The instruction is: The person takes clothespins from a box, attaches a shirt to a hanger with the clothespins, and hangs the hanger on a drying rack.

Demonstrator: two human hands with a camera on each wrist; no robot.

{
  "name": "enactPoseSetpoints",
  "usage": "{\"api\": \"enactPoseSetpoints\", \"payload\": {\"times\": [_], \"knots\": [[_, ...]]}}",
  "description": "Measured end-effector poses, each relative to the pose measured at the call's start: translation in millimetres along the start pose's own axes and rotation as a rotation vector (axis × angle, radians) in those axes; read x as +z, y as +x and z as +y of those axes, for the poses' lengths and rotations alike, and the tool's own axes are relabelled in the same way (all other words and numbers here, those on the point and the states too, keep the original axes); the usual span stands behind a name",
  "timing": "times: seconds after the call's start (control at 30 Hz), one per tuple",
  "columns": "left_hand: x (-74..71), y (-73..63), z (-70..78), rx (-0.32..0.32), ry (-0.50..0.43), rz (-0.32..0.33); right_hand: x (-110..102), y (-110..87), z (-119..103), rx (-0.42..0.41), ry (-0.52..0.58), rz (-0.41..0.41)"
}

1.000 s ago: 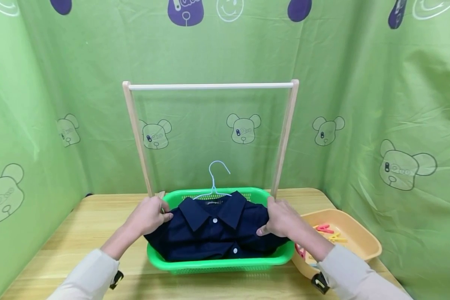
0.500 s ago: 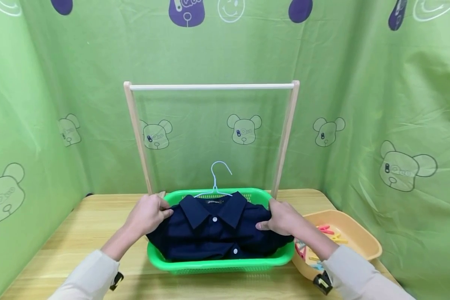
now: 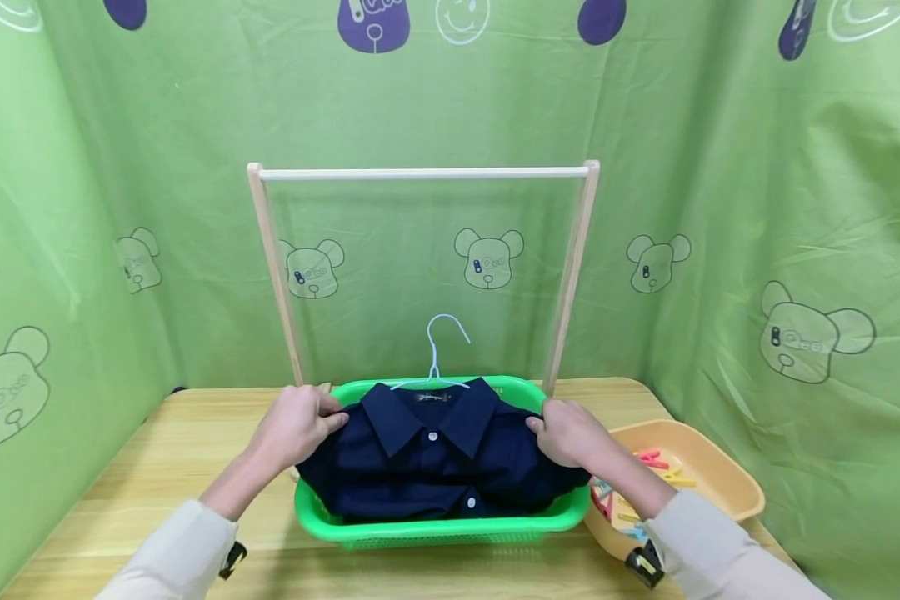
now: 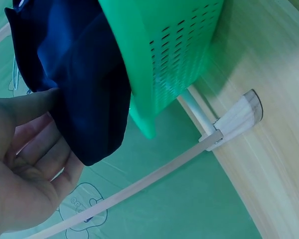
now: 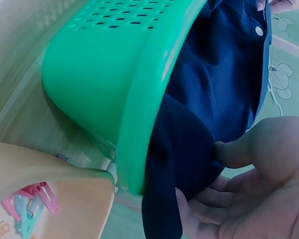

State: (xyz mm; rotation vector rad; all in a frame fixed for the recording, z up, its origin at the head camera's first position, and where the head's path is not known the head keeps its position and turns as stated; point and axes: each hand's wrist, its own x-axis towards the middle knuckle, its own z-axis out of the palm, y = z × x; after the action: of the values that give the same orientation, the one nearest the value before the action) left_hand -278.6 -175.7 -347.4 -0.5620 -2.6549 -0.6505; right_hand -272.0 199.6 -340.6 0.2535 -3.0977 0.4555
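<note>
A navy button-up shirt (image 3: 412, 475) lies bunched in the green basket (image 3: 450, 529), its collar facing up. From its neck rises the hook of a white wire hanger (image 3: 434, 354); the hanger's arms are hidden inside the cloth. My left hand (image 3: 297, 425) pinches the shirt's left-side shoulder between thumb and fingers. At the opposite shoulder, my right hand (image 3: 572, 435) holds the cloth, thumb on top. The right wrist view shows that hand's fingers (image 5: 189, 214) behind the fabric, and a sleeve hangs over the basket's rim.
A wooden rack with a white crossbar (image 3: 420, 174) stands behind the basket. To the right, an orange tray (image 3: 720, 467) holds several coloured clothespins (image 3: 651, 458). All sits on a wood-grain table (image 3: 142, 492) with green curtains (image 3: 420, 92) around it.
The shirt's collar and the hanger hook have risen a little and shifted right. My right thumb has moved up along the shoulder. The left hand has barely moved.
</note>
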Motion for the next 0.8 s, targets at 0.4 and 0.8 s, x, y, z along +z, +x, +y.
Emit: {"api": "enactPoseSetpoints", "payload": {"times": [0.4,0.8], "knots": [[-7.0,0.4,1.6,-0.013,-0.006,0.003,-2.8,-1.7,4.3,-0.037,0.025,0.177],[-10.5,-0.1,0.6,-0.020,-0.017,0.057,-7.9,0.6,9.0,-0.067,0.022,0.332]]}}
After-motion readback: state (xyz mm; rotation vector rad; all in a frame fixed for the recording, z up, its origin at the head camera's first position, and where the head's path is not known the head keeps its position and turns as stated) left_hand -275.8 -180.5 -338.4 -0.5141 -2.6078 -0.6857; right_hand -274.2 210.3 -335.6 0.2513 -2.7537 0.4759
